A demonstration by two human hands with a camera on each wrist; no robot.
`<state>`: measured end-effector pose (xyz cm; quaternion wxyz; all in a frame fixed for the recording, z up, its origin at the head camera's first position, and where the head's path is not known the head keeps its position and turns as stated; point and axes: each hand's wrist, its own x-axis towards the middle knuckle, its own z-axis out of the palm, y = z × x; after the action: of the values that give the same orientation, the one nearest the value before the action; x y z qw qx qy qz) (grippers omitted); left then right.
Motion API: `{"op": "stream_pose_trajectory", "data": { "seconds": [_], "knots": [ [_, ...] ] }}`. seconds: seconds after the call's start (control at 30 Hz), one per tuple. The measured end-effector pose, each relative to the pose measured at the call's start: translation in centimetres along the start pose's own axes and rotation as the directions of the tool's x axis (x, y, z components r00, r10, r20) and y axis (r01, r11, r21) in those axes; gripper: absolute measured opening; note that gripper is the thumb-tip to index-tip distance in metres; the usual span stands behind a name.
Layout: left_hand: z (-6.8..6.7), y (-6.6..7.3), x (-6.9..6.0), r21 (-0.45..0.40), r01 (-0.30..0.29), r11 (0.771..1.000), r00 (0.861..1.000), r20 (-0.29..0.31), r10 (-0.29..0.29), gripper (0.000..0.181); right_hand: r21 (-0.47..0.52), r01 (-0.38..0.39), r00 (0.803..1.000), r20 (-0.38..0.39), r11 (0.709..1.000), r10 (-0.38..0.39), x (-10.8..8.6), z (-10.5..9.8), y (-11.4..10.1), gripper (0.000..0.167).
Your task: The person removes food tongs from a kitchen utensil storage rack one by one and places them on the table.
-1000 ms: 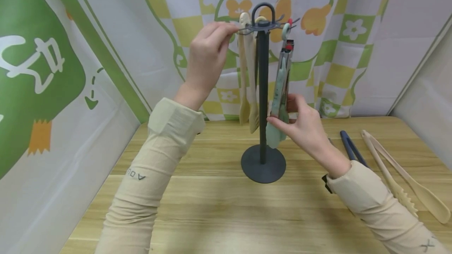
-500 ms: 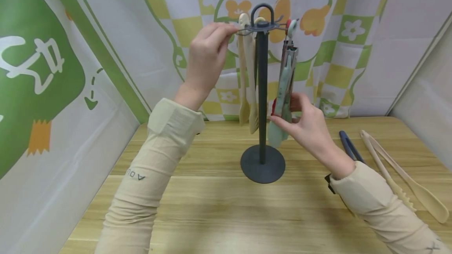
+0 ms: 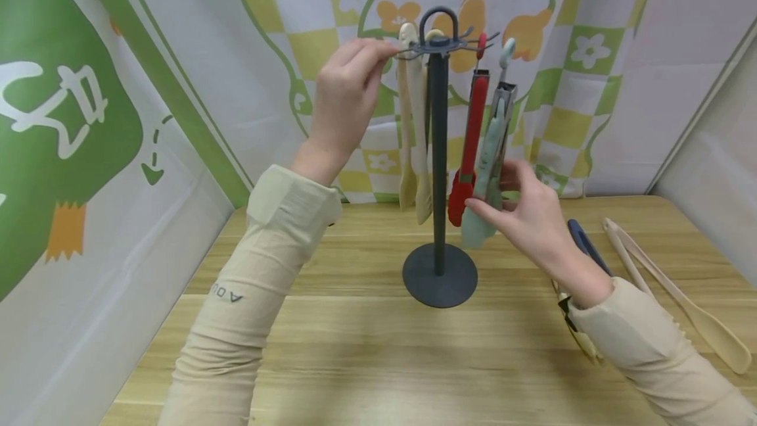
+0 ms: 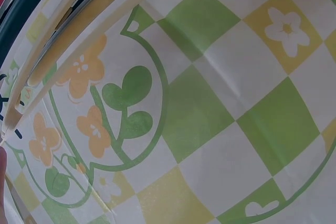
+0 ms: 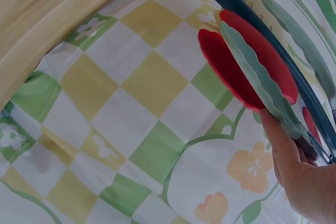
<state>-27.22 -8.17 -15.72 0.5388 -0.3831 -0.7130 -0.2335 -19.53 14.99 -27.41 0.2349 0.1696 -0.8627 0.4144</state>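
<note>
My left hand (image 3: 350, 100) pinches the end of a hook arm on the dark upright stand (image 3: 439, 163). My right hand (image 3: 532, 219) holds the mint-green tongs (image 3: 492, 150) by their lower part, upright and slightly tilted; their ring end is out to the right of the hooks. Red tongs (image 3: 473, 130) hang from a hook between the pole and the mint tongs. In the right wrist view, the mint tongs (image 5: 257, 74) cross in front of the red heads (image 5: 228, 69), beside my right hand (image 5: 307, 182).
Cream tongs (image 3: 418, 123) hang on the stand's left side. On the table (image 3: 355, 360) at the right lie navy tongs (image 3: 585, 245) and beige tongs (image 3: 698, 307), partly behind my right forearm. A patterned cloth (image 3: 568, 104) hangs behind the stand.
My right hand has moved right with the mint tongs, whose ring came away from the hooks. The red tongs, mostly hidden before, now show fully. My left hand has stayed in place.
</note>
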Motion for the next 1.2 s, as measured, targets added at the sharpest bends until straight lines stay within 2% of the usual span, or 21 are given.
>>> {"op": "stream_pose_trajectory", "data": {
  "seconds": [0.57,0.77,0.93,1.2],
  "knots": [
    [-0.1,0.2,0.2,-0.003,0.014,1.000,1.000,0.012,-0.014,0.020,-0.052,-0.004,1.000,-0.009,0.999,0.004,-0.9,-1.5,2.0,0.055],
    [-0.1,0.1,0.1,-0.001,0.012,1.000,1.000,0.006,-0.012,0.019,-0.090,-0.032,0.999,-0.019,0.995,0.030,-1.1,-2.1,2.9,0.056],
    [0.0,0.1,0.1,0.002,0.007,1.000,1.000,0.001,-0.007,0.019,-0.114,-0.066,0.998,-0.007,0.991,0.065,-1.4,-2.5,3.4,0.056],
    [0.0,0.0,0.0,0.004,0.005,1.000,1.000,0.001,-0.005,0.019,-0.166,-0.069,0.997,0.022,0.984,0.074,-1.8,-3.3,4.3,0.060]
  ]
}}
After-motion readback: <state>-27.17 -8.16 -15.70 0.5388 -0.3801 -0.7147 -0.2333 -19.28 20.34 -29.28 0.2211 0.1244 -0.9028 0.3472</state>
